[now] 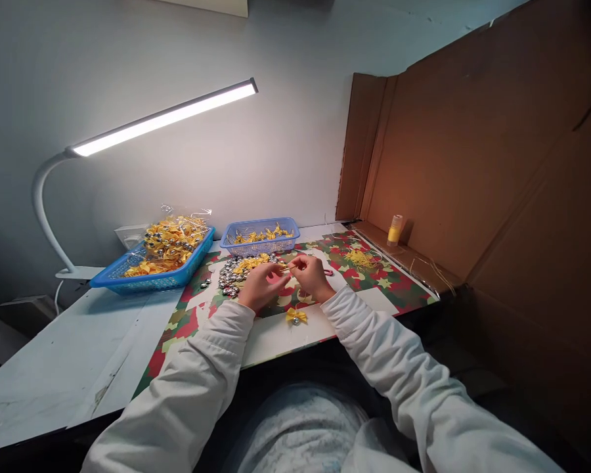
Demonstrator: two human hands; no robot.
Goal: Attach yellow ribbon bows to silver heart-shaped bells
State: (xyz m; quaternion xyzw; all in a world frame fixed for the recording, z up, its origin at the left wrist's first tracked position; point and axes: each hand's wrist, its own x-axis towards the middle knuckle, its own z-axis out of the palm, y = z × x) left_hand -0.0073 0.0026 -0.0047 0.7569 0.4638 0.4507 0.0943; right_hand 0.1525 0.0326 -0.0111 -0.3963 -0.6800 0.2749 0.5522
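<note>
Your left hand (259,286) and right hand (311,276) meet over the mat (404,289), fingers pinched on a thin yellow string (288,269) stretched between them. A finished yellow bow (296,316) lies just in front, with bells (229,279) heaped to the left. Two blue baskets (128,279) sit behind on the white table (54,355), under a lit lamp (167,117), cardboard (473,164) at right.

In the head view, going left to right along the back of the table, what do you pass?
Lamp base → large blue basket with bagged yellow bows → small blue basket → loose yellow thread pile → small yellow bottle → cardboard wall.
</note>
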